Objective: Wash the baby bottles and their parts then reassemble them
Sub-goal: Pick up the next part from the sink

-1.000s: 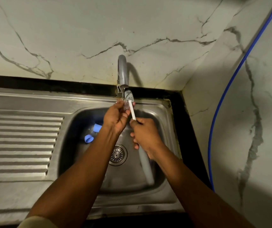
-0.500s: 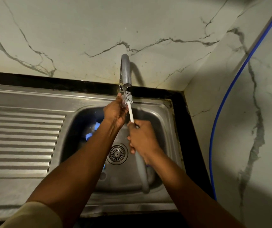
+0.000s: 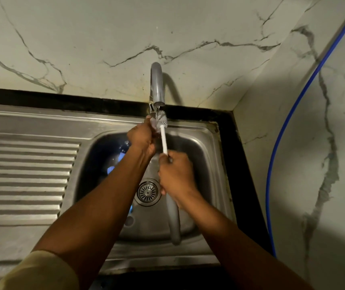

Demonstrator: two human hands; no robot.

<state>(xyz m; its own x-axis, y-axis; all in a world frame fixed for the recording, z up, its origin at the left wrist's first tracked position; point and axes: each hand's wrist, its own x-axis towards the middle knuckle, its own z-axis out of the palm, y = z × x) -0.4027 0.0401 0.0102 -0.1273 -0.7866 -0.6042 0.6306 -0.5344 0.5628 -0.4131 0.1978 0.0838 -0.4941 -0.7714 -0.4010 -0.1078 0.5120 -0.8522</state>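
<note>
— Grips?
— We find the right hand [image 3: 175,174] closed round the brush [image 3: 163,141], centre frame; the left hand [image 3: 141,137] pinches a small pale part [image 3: 153,122] against its bristles, under the tap [image 3: 157,84].
— Other parts?
— We note blue pieces [image 3: 110,169] in the sink [image 3: 209,164], centre left.

we find no readable text, label, brand, number or sign in this view.
</note>
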